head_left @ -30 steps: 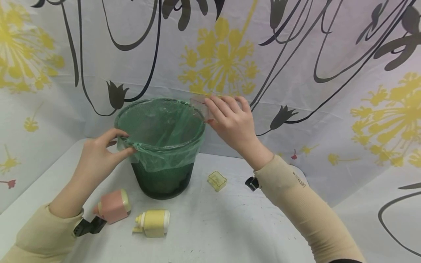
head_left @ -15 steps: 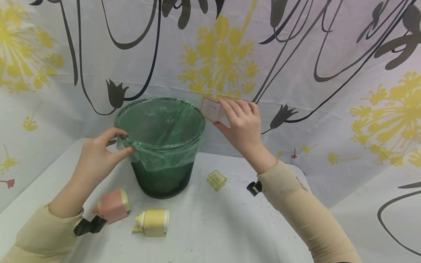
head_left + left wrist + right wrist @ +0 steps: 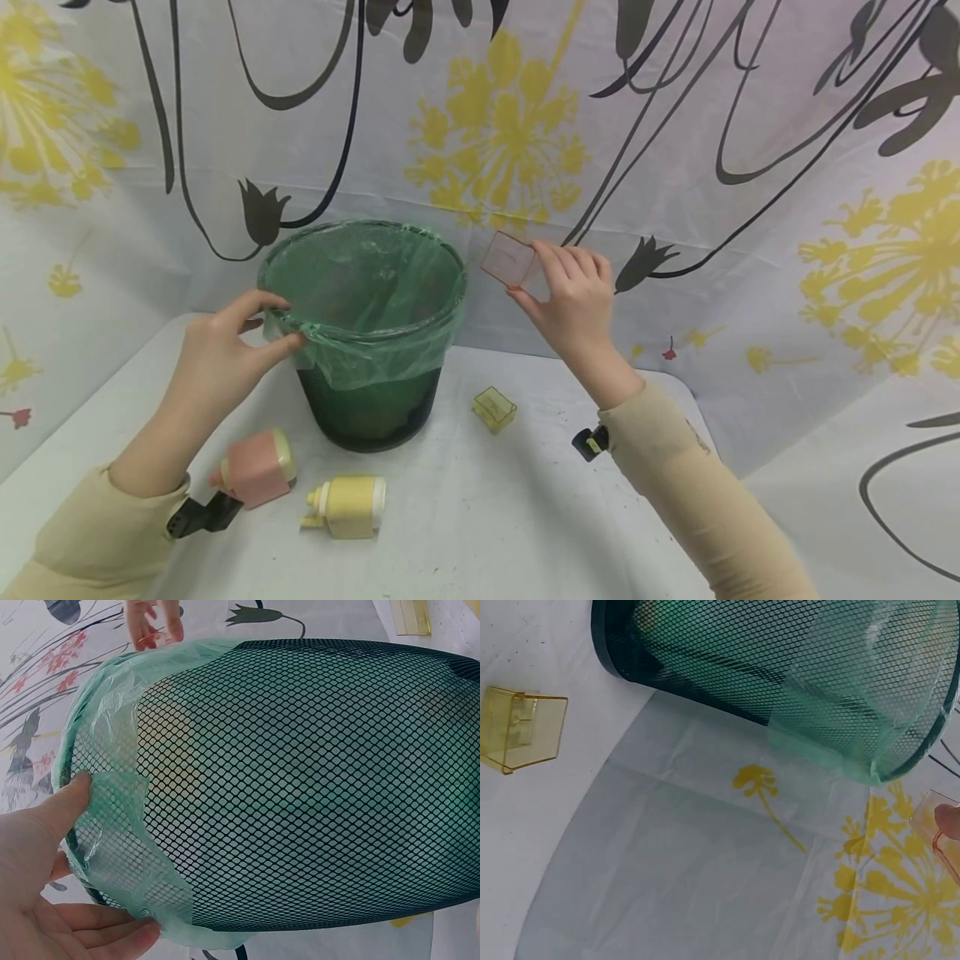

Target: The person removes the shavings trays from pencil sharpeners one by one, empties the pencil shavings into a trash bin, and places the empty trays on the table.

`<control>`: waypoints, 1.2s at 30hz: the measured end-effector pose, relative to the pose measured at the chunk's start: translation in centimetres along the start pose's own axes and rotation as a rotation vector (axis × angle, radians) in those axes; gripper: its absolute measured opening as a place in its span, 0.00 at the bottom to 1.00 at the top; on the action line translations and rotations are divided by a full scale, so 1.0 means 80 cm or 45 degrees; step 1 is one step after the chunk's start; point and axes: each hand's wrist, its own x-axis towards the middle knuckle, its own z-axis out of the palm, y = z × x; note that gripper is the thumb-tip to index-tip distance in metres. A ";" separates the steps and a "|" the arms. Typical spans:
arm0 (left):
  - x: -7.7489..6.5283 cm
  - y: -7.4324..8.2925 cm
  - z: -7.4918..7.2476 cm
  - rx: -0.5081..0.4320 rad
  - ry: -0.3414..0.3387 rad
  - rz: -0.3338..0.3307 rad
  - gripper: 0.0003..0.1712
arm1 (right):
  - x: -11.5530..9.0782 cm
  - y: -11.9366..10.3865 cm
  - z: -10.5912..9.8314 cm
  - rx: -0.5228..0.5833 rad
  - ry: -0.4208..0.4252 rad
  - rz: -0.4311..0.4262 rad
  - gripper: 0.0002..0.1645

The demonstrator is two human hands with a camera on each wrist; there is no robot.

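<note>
A black mesh wastebasket [image 3: 372, 417] stands lined with a thin green plastic bag [image 3: 375, 354] folded over its rim. At its near left rim my left hand [image 3: 225, 346] holds the edge, thumb and fingers spread apart on the bag; the left wrist view shows the thumb [image 3: 71, 799] and fingertips on the folded plastic. To the right of the basket, my right hand [image 3: 573, 292] is raised and pinches a small clear pinkish plastic box [image 3: 510, 260] between thumb and fingers. Only a fingertip and part of that box [image 3: 928, 814] show in the right wrist view.
A small clear yellow plastic box [image 3: 495, 410] sits on the white table [image 3: 465, 517] right of the basket. In front lie a pink bottle-shaped object [image 3: 258, 468] and a yellow one [image 3: 351, 507]. A patterned curtain [image 3: 675, 125] hangs close behind.
My right hand has moved right and slightly down, away from the basket rim, carrying the pinkish box, which shows more fully. My left hand has stayed at the rim.
</note>
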 end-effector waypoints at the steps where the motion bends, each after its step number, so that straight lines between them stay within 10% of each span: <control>1: 0.000 0.000 0.000 -0.001 0.000 -0.002 0.21 | -0.002 0.001 0.000 0.006 0.000 0.017 0.36; 36: -0.001 0.002 0.000 -0.019 -0.010 -0.029 0.20 | -0.106 0.028 -0.005 0.112 -0.167 0.474 0.38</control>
